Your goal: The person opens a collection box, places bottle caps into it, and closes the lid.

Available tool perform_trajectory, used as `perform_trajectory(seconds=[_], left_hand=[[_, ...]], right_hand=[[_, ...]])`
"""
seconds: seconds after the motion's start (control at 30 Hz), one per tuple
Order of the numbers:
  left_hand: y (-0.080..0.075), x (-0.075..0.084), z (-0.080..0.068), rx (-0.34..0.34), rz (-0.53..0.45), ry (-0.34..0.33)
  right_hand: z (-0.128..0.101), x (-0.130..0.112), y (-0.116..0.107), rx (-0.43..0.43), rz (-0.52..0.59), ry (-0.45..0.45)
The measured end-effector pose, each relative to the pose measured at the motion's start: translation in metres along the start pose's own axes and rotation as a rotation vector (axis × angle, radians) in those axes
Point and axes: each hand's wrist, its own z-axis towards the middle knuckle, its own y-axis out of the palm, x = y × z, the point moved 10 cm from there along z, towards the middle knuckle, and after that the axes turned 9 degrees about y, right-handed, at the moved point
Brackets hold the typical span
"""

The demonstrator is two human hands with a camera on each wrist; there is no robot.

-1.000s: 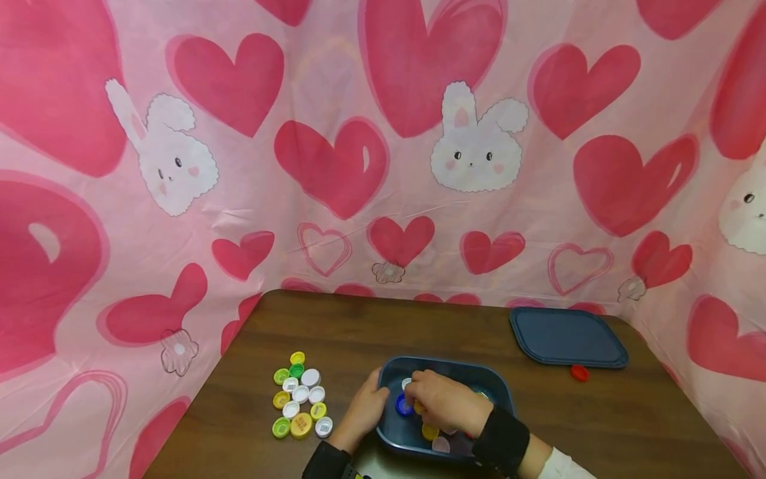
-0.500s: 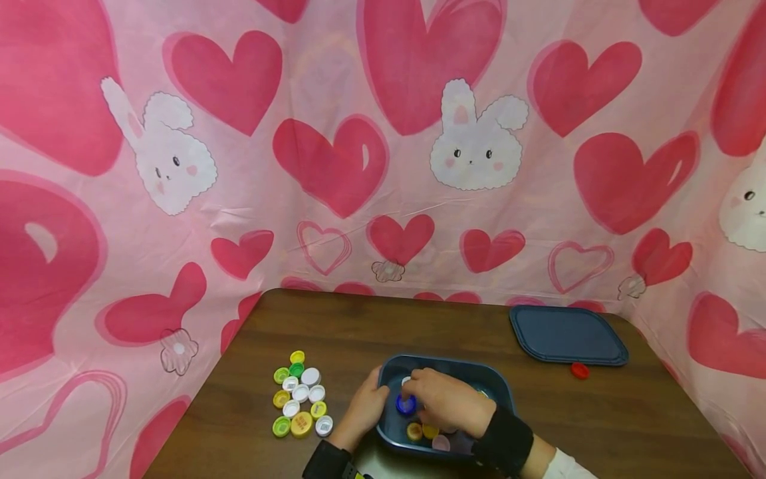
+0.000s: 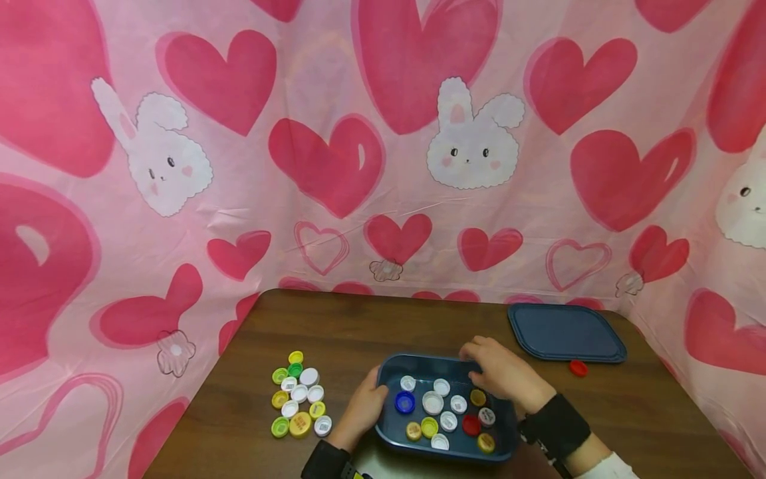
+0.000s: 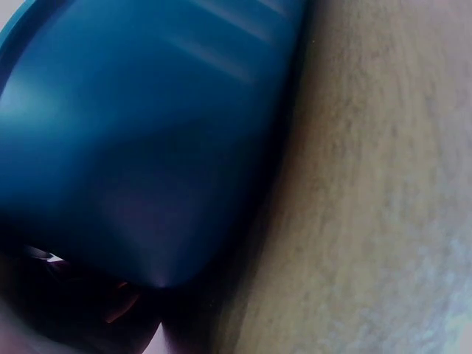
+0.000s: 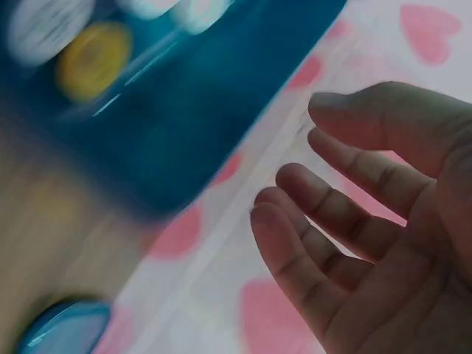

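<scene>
The left hand (image 3: 361, 408) grips the blue rectangular plastic tray (image 3: 443, 454) of round plastic caps (image 3: 433, 403); the right hand (image 3: 505, 374), loosely spread, hides its far-right corner. A flat blue lid (image 3: 567, 332) and round red cap (image 3: 578, 368) lie beyond.

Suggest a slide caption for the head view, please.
Left hand grips a blue box of bottle caps, empty right hand close by, more caps on the table.

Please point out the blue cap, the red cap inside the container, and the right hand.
Blue cap (image 3: 405, 402), head view: middle of the cap.
Red cap (image 3: 471, 425), head view: its middle.
Right hand (image 3: 501, 372), head view: back of the hand.
</scene>
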Motion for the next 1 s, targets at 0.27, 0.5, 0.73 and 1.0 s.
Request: perform_trajectory(seconds=[0.27,0.5,0.73,1.0], left_hand=[[0.001,0.000,0.000,-0.014,-0.023,-0.006],[0.001,-0.002,0.000,-0.008,-0.012,-0.005],[0.001,-0.001,-0.002,-0.006,-0.006,-0.006],[0.001,-0.001,-0.002,-0.011,-0.016,-0.016]], right_hand=[[-0.015,0.113,-0.008,0.114,-0.019,0.170],[-0.031,0.189,-0.009,0.118,-0.036,0.315],[-0.041,0.228,-0.004,0.120,-0.059,0.397],[-0.039,0.244,-0.002,0.147,-0.049,0.388]])
